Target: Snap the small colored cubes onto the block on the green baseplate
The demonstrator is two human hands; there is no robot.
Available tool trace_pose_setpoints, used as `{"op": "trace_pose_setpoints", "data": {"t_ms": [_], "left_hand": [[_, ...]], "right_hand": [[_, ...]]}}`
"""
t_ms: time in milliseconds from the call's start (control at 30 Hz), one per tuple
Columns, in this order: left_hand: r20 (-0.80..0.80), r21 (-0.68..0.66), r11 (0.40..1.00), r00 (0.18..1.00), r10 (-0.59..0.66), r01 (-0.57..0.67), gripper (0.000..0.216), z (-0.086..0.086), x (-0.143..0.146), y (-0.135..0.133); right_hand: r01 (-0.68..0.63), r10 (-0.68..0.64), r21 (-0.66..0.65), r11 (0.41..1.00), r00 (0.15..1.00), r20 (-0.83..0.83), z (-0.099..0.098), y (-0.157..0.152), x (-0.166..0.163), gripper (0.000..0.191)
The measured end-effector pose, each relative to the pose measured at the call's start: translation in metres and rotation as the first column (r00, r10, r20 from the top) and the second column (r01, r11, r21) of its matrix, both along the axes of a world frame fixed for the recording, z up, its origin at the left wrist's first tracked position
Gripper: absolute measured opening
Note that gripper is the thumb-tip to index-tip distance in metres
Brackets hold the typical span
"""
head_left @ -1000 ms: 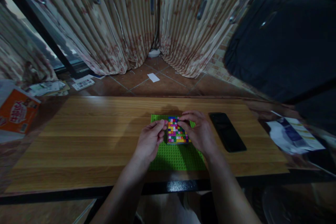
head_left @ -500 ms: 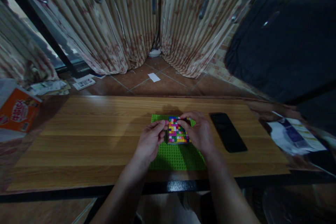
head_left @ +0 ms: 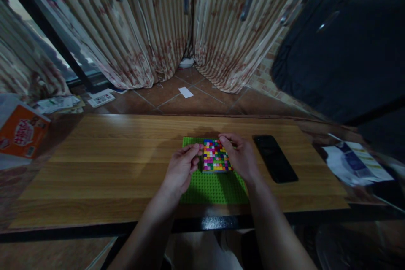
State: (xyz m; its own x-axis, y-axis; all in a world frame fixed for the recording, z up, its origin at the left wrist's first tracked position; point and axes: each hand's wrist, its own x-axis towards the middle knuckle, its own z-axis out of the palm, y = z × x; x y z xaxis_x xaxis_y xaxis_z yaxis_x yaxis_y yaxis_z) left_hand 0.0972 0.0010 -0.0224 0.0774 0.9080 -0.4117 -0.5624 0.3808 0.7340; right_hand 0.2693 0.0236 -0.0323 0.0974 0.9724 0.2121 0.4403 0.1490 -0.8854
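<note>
A block of small multicoloured toy bricks [head_left: 215, 156] sits on a green studded baseplate [head_left: 218, 190] on the table. Beside the block's left edge, my left hand [head_left: 182, 166] is closed in a pinch, with what looks like a small pink brick at the fingertips. My right hand [head_left: 239, 154] curls round the upper right edge of the block, thumb near its top corner. Its other fingers are partly hidden, and so is the block's right side.
A black phone [head_left: 275, 159] lies on the wooden table [head_left: 104, 164] to the right. An orange-and-white package [head_left: 23, 135] is at far left, plastic packaging [head_left: 357, 162] at far right. Striped curtains [head_left: 152, 29] hang beyond the tiled floor [head_left: 205, 93].
My right thumb has drawn back from the block's top surface toward its upper right corner, uncovering more bricks. My left hand has stayed almost still in its pinch.
</note>
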Motion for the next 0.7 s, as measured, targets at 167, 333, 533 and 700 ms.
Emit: {"op": "trace_pose_setpoints", "data": {"t_ms": [167, 333, 533, 700], "left_hand": [[-0.005, -0.004, 1.000, 1.000, -0.001, 0.001, 0.019, -0.0004, 0.0002, 0.0015], [0.004, -0.006, 1.000, 1.000, -0.005, 0.005, 0.024, 0.0002, 0.0003, 0.0012], [0.012, -0.001, 1.000, 1.000, -0.009, 0.009, 0.025, -0.0008, 0.0004, 0.0000], [0.016, 0.008, 1.000, 1.000, -0.012, 0.012, 0.023, -0.0012, 0.0006, -0.0006]], "right_hand": [[-0.024, 0.025, -0.019, 1.000, 0.999, 0.046, 0.0002, 0.0013, -0.0055, 0.029], [-0.028, 0.030, -0.034, 0.999, 0.998, 0.063, 0.0033, 0.0012, -0.0076, 0.026], [-0.012, 0.012, -0.052, 0.999, 1.000, 0.007, 0.0059, -0.0002, -0.0105, 0.022], [-0.016, 0.015, -0.048, 0.999, 1.000, -0.008, 0.0013, 0.0020, -0.0099, 0.021]]}}
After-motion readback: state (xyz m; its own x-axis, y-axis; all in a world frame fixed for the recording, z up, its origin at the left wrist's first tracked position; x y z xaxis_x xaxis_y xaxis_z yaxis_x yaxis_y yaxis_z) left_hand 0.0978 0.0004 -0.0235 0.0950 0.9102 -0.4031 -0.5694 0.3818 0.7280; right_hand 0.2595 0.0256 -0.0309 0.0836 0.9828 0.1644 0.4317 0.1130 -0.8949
